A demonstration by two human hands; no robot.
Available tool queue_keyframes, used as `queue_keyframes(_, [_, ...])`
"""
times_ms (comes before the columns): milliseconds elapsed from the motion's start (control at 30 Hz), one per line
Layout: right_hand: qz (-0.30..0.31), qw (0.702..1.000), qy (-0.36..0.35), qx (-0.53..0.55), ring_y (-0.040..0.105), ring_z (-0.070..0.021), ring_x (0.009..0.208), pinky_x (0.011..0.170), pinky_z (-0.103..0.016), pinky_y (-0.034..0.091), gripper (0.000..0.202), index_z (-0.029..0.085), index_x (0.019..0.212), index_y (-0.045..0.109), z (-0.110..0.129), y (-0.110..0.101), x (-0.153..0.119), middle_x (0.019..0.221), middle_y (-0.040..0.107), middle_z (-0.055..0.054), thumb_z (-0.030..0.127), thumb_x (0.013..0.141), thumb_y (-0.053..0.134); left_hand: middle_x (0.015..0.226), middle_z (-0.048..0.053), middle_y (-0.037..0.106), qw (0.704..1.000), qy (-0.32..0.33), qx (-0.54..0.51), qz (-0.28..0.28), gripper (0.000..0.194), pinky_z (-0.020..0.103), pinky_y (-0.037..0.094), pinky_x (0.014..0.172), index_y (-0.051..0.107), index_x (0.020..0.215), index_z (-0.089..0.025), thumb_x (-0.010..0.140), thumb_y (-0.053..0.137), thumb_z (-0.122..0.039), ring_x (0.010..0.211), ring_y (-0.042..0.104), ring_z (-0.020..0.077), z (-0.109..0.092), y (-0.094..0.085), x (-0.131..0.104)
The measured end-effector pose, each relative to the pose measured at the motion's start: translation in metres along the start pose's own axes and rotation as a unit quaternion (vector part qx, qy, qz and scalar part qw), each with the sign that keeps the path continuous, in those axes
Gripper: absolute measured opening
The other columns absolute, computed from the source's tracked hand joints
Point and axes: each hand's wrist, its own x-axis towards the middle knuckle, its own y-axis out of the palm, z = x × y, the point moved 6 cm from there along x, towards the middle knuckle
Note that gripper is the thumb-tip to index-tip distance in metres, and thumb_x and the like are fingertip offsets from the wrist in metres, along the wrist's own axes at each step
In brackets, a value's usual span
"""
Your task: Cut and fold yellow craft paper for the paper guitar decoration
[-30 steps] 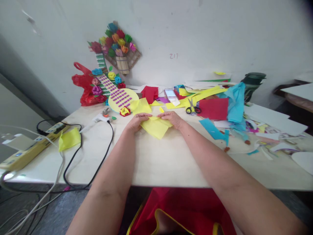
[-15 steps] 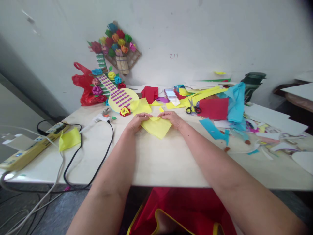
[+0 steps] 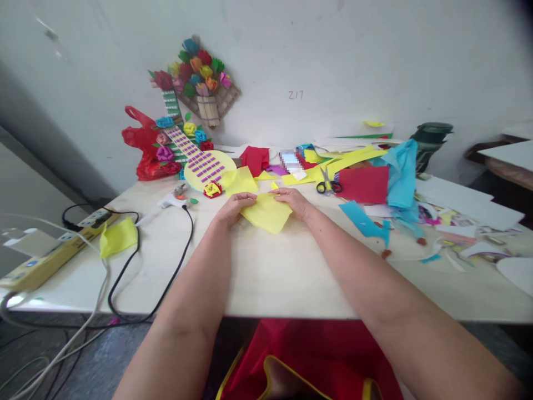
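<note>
A thin sheet of yellow crepe paper (image 3: 268,215) is held up between my two hands, above the table. My left hand (image 3: 236,206) pinches its left side with the fingers closed. At the opposite upper edge, my right hand (image 3: 292,201) grips the paper between thumb and fingers. Just behind lie another yellow paper square (image 3: 240,181) and a tiny yellow scrap (image 3: 274,185). A flower of red and yellow paper (image 3: 212,189) rests at the foot of a guitar-shaped craft (image 3: 207,166).
Black-handled scissors (image 3: 328,182) lie behind my right hand, near red paper (image 3: 363,185) and blue paper (image 3: 400,172). A glue gun (image 3: 172,200) and power strip (image 3: 54,253) with cables are on the left. Paper scraps (image 3: 453,228) litter the right. A phone (image 3: 290,161) sits at the back.
The upper edge of the yellow paper was folded toward me between my fingers; now it stands up flatter. Both hands have hardly moved.
</note>
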Motion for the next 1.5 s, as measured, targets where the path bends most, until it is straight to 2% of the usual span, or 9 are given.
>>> queue_keyframes(200, [0.018, 1.000, 0.012, -0.015, 0.057, -0.0120, 0.057, 0.059, -0.025, 0.044, 0.028, 0.015, 0.085, 0.065, -0.001, 0.003, -0.001, 0.066, 0.066, -0.001, 0.010, 0.060, 0.055, 0.064, 0.000, 0.062, 0.999, 0.007, 0.046, 0.016, 0.029, 0.023, 0.046, 0.054, 0.059, 0.074, -0.015, 0.050, 0.073, -0.022, 0.055, 0.059, 0.0117, 0.001, 0.001, 0.001])
queue_keyframes(400, [0.023, 0.999, 0.017, -0.025, 0.059, -0.0124, 0.060, 0.062, -0.026, 0.046, 0.023, 0.014, 0.081, 0.066, -0.005, 0.003, 0.000, 0.066, 0.066, -0.001, 0.011, 0.059, 0.062, 0.060, -0.001, 0.061, 0.996, -0.003, 0.092, -0.010, 0.029, 0.022, 0.043, 0.044, 0.058, 0.076, -0.016, 0.052, 0.072, -0.026, 0.049, 0.057, 0.0124, 0.001, -0.003, -0.001])
queue_keyframes(667, [0.009, 0.999, 0.008, -0.046, 0.059, -0.0126, 0.057, 0.059, -0.026, 0.046, 0.021, 0.016, 0.077, 0.068, -0.010, -0.001, 0.003, 0.064, 0.066, -0.002, 0.010, 0.059, 0.059, 0.059, -0.001, 0.061, 0.996, 0.013, 0.092, -0.011, 0.023, 0.023, 0.043, 0.046, 0.061, 0.076, -0.018, 0.054, 0.067, -0.018, 0.047, 0.056, 0.0121, 0.002, -0.006, 0.002])
queue_keyframes(933, [0.016, 0.999, 0.015, -0.047, 0.057, -0.0127, 0.054, 0.056, -0.026, 0.044, 0.019, 0.016, 0.075, 0.066, -0.009, 0.000, 0.001, 0.062, 0.064, -0.001, 0.011, 0.059, 0.056, 0.063, 0.002, 0.064, 0.998, 0.007, 0.055, 0.005, 0.023, 0.028, 0.047, 0.053, 0.064, 0.077, -0.016, 0.054, 0.067, -0.020, 0.055, 0.059, 0.0157, 0.002, -0.005, 0.000])
queue_keyframes(1233, [0.019, 0.999, 0.028, -0.030, 0.057, -0.0146, 0.054, 0.054, -0.027, 0.044, 0.015, 0.016, 0.072, 0.061, -0.007, 0.004, -0.002, 0.060, 0.063, -0.002, 0.014, 0.060, 0.051, 0.065, 0.004, 0.065, 0.998, -0.009, 0.062, 0.002, 0.024, 0.026, 0.046, 0.053, 0.066, 0.078, -0.015, 0.055, 0.066, -0.021, 0.055, 0.059, 0.0154, 0.002, -0.004, 0.000])
queue_keyframes(1500, [0.010, 0.999, 0.012, -0.042, 0.056, -0.0126, 0.053, 0.054, -0.025, 0.043, 0.015, 0.017, 0.070, 0.061, -0.006, 0.003, -0.001, 0.059, 0.062, 0.001, 0.015, 0.061, 0.050, 0.065, 0.004, 0.065, 0.998, -0.009, 0.064, 0.001, 0.022, 0.026, 0.046, 0.056, 0.067, 0.076, -0.015, 0.055, 0.065, -0.021, 0.057, 0.059, 0.0152, -0.001, -0.001, -0.002])
